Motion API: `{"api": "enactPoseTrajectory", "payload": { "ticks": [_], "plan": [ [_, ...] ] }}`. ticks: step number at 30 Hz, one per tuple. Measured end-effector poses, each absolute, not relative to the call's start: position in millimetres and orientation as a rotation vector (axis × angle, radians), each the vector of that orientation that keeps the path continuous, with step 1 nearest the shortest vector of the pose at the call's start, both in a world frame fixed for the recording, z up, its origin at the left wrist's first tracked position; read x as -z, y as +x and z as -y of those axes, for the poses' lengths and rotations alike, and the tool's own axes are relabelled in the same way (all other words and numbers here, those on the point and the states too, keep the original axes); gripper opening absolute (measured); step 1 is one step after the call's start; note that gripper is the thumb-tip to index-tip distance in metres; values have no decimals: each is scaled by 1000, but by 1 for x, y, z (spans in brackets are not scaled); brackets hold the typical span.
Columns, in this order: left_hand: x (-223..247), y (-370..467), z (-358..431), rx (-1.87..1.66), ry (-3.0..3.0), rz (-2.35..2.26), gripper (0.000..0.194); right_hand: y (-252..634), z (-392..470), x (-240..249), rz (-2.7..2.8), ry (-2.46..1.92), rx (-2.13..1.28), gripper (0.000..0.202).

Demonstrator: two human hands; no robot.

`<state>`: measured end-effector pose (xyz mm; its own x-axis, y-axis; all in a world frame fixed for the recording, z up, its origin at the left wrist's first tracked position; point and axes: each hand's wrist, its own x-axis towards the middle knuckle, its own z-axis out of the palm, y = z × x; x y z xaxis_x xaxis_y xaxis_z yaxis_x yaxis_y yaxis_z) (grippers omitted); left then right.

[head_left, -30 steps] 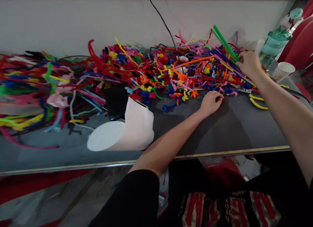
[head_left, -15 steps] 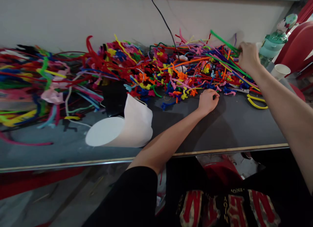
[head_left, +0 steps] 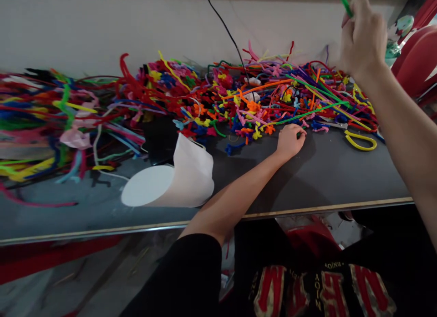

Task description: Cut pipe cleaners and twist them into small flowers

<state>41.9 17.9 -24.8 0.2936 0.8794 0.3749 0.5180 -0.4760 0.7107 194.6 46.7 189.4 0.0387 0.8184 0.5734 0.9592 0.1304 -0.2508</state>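
My right hand [head_left: 365, 39] is raised at the upper right, its fingers closed on a green pipe cleaner [head_left: 343, 2] that runs out of the top of the view. My left hand [head_left: 291, 140] rests on the dark table [head_left: 317, 180] at the front edge of a colourful heap of pipe cleaners [head_left: 259, 110]. Its fingers are curled together, with a small dark green bit between them that is too small to name. Right of it lie yellow-handled scissors [head_left: 361, 146], and small flower shapes of bent pipe cleaner lie to its left.
A white rolled sheet [head_left: 191, 180] stands at the table's front left. More pipe cleaners [head_left: 68, 126] cover the far left. A black cable [head_left: 225, 28] hangs down the wall into the heap. Red chairs [head_left: 418, 57] are at the right.
My right hand has risen up and to the right with the green pipe cleaner, uncovering the scissors' handle. My left hand has stayed in place.
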Motion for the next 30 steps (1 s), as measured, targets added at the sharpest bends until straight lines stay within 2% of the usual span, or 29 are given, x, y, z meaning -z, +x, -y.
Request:
{"api": "enactPoseTrajectory", "payload": {
  "ticks": [3, 5, 10, 12, 14, 19, 24, 30],
  "plan": [
    [26, 42, -18, -1057, 2100, -1267, 12, 189, -27, -189, 2012, -1768, 408, 38],
    [29, 42, -19, -1105, 2086, -1282, 13, 189, -14, -173, 2174, -1734, 259, 35],
    [35, 38, -21, -1437, 2055, -1326, 50, 210, 1, -100, 2198, -1777, -93, 27],
    [33, 37, -18, -1478, 2104, -1316, 56, 220, 2, -71, 2209, -1704, -180, 24],
    [26, 37, -13, -1411, 2170, -1321, 52, 226, 2, -48, 2169, -1654, -194, 25],
    [8, 39, 3, -1140, 2284, -1477, 28, 223, 6, -18, 2023, -1627, -202, 23],
    [6, 37, 3, -1066, 2383, -1469, 31, 209, 19, -7, 2149, -1499, -242, 26],
    [16, 37, -3, -1216, 2272, -1456, 29, 207, 21, -5, 2030, -1565, -110, 26]
  ]
}}
